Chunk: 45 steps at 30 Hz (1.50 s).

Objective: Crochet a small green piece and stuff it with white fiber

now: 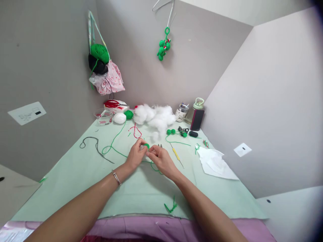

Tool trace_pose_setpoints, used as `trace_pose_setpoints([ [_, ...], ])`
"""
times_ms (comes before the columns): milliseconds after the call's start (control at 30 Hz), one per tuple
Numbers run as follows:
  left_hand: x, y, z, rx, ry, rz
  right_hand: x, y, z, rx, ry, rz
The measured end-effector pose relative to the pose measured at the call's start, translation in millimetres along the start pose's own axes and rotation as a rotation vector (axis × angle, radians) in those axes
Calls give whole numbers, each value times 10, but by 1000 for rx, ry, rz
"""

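Note:
My left hand [136, 155] is closed around a small green crochet piece [146, 146], which shows above its fingertips. Pressed against that piece, the fingers of my right hand [161, 160] are pinched together; what lies between them is hidden. A green yarn strand [116, 151] runs from the green ball [128, 115] at the back and loops under both hands. Just beyond my right hand two pointed grey tips [159, 146] stick out. To its right lies a yellow-handled crochet hook [176, 154].
White stuffing [153, 117] is heaped at the back, beside a white yarn ball [119, 118] and red scissors [113, 104]. Small green crochet balls [173, 131], a phone [197, 120] and crumpled white paper [214, 161] lie to the right. A dark cord [97, 144] is at left.

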<state>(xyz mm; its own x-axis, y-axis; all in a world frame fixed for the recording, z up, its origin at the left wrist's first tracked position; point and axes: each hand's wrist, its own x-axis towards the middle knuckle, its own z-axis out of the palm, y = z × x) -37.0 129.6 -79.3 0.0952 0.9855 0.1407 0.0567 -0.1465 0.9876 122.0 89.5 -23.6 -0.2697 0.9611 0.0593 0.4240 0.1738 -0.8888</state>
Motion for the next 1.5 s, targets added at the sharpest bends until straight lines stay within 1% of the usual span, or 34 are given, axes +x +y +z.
trace_pose_setpoints([
  [100, -12, 31, -8, -68, 28, -18, 43, 60, -115, -52, 32, -10],
  [233, -39, 69, -9, -176, 26, -64, 66, 111, -257, -62, 80, -36],
  [333, -50, 84, 11, -217, 12, -104, 51, 67, -258, 8, 123, -109],
  [400, -61, 95, 30, -231, -4, -132, 49, 31, -238, 81, 116, -136],
  [533, -91, 129, 45, -250, -31, -195, 80, 31, -226, 178, 109, -106],
  [633, -107, 158, 33, -262, -43, -227, 99, 78, -215, 144, 140, -84],
  [800, -113, 175, 35, -248, -55, -219, 111, 157, -106, 34, 78, -52],
  [967, -125, 166, 59, -245, -60, -201, 146, 210, -37, -18, 129, -4],
  [1167, -164, 259, 60, -294, -101, -159, 145, 184, -88, -17, 150, 69],
  [1300, -145, 305, 34, -302, -146, -144, 136, 135, -167, -21, 128, 88],
  [1400, -116, 276, 11, -266, -164, -153, 109, 91, -204, -32, 83, 63],
  [1500, -86, 218, 16, -205, -143, -174, 65, 47, -168, -61, 46, 10],
])
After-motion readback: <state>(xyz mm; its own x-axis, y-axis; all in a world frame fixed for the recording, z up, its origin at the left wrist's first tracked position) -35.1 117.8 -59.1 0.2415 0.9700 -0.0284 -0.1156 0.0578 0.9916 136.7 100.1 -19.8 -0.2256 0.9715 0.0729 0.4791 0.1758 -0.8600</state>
